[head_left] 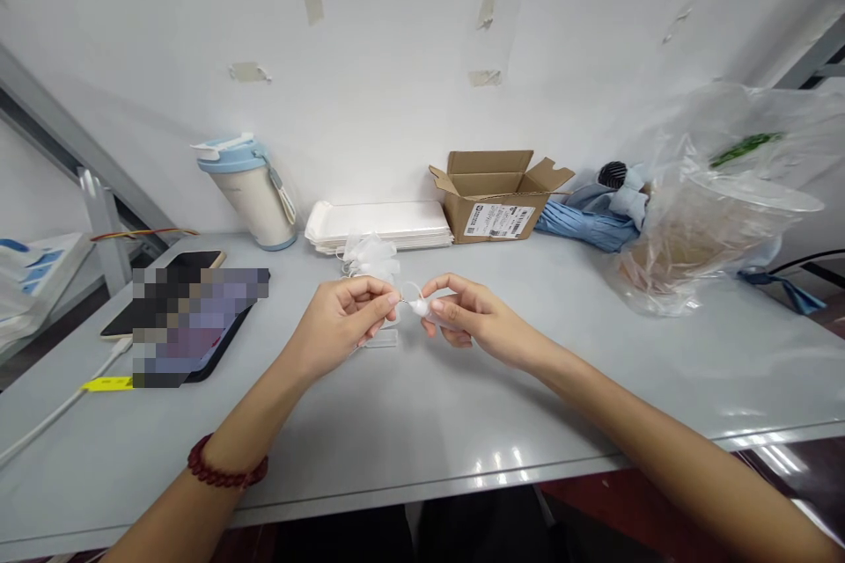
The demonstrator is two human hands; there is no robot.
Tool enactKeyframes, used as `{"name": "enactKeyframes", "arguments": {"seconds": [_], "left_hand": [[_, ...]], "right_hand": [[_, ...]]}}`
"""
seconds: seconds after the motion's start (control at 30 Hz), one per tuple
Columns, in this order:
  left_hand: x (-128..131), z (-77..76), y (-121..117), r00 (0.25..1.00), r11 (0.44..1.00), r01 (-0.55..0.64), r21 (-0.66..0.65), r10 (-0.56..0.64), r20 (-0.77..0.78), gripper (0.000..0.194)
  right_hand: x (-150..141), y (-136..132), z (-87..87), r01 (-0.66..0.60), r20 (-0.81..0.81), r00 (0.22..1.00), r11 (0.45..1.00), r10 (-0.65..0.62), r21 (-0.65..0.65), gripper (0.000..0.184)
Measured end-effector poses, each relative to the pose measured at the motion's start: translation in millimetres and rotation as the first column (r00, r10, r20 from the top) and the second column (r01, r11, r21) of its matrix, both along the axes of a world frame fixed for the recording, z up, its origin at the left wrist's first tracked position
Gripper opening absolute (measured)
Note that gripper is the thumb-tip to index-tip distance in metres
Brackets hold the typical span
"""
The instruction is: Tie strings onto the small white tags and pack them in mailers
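Observation:
Above the middle of the grey table (422, 422), my two hands meet at a small white piece (420, 307) with a thin pale loop on top. My right hand (479, 317) grips its body between thumb and fingers, hiding most of it. With thumb and index fingertips pressed together, my left hand (349, 317) pinches a fine end beside the loop, too small to make out fully. A pile of small translucent white pieces (371, 257) lies just behind my hands. Below them is a clear flat strip (381, 338).
At the left lie two phones (211, 334) and a white cable (59, 415). Along the wall stand a tumbler (254, 198), stacked white envelopes (383, 224) and an open cardboard box (498, 202). A blue folded umbrella (587, 220) and a plastic-wrapped container (700, 220) are at right.

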State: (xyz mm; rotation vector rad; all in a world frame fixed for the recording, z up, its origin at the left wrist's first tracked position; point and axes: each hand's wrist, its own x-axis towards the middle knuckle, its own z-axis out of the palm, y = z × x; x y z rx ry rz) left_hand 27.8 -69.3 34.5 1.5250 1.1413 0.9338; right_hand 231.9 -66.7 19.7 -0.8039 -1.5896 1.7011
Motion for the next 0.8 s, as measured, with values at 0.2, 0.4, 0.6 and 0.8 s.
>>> {"name": "enactKeyframes", "arguments": {"seconds": [0.2,0.4,0.6,0.8], "left_hand": [[1.1,-2.2,-0.1,1.000,1.000,0.003,-0.009,-0.003,-0.009,0.021],[2.5,-1.8,0.3,1.000,1.000,0.000,-0.024,0.000,-0.003,0.022],[3.0,-2.5,-0.1,0.999,0.999,0.012,-0.038,-0.014,-0.040,0.024],[2.5,-3.4,-0.9,0.998,0.999,0.034,-0.042,-0.036,-0.049,0.023]], "right_hand": [[-2.4,-0.7,-3.4,0.014,-0.008,1.000,1.000,-0.014,-0.001,0.025],[-5.8,-2.3,-7.9,0.012,-0.041,0.999,1.000,-0.013,-0.012,0.026],[-7.6,-5.4,-8.3,0.003,-0.051,0.999,0.999,-0.005,-0.039,0.029],[-6.8,-5.5,-8.5,-0.009,-0.055,0.998,0.999,0.007,-0.047,0.028]]}}
